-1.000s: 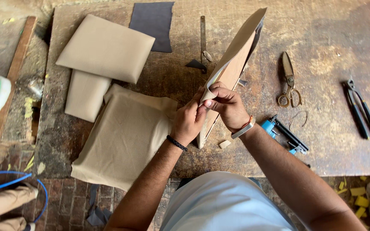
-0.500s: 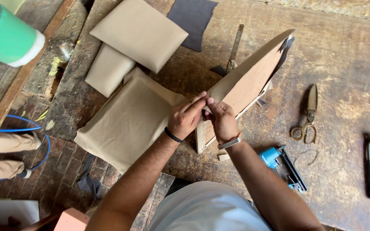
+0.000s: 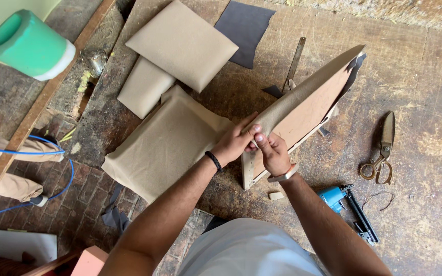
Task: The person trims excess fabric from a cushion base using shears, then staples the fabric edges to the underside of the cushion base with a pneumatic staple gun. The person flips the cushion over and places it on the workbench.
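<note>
A: What do the hands hold?

B: The left hand (image 3: 235,144) and right hand (image 3: 272,153) both pinch tan woven cloth at the near corner of a flat wooden panel (image 3: 308,110), propped on edge on the workbench (image 3: 415,71).

A: Its direction?

B: Its long edge runs away, up to the right. The shears (image 3: 379,153) lie right of it; a padded cushion (image 3: 164,143), seemingly cloth-covered, left.

Your two hands meet at the near corner of the board (image 3: 303,110), which stands on edge on the worktop (image 3: 415,61). Left of it lies a large cushion (image 3: 164,145), with two smaller cushions (image 3: 182,43) behind that. To your right lie the shears (image 3: 382,151), and nearer you the staple gun (image 3: 349,209). A ruler (image 3: 293,64) lies behind the board.
</note>
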